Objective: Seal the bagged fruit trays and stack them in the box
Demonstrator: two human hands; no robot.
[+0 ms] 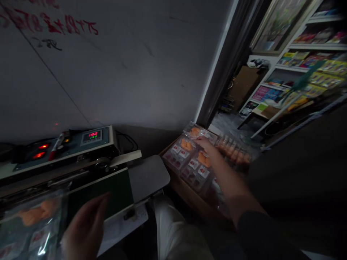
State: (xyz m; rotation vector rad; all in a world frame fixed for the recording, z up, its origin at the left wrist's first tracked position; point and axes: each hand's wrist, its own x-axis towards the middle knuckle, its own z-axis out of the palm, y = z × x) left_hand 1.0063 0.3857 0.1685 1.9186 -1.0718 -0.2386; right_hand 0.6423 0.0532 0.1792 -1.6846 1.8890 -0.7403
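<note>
My right hand (204,142) reaches into a carton at the right, its fingers closed at a clear plastic package (194,131) with an orange piece inside. Other clear packages (199,171) lie around it, holding orange pieces, white labelled squares and dark items. Blurred, my left hand (85,229) hovers over the front of the sealing machine's green belt (105,191), fingers stretched and nothing visible in them. Beside it, on the left, lies a clear bag (35,220) with an orange piece and labelled packets.
The machine's control panel (93,135) glows with red and green digits, and a red marker (56,146) rests on its top. A grey end plate (148,177) extends toward the cardboard carton (187,191). Stocked shelves (306,68) stand beyond the doorway.
</note>
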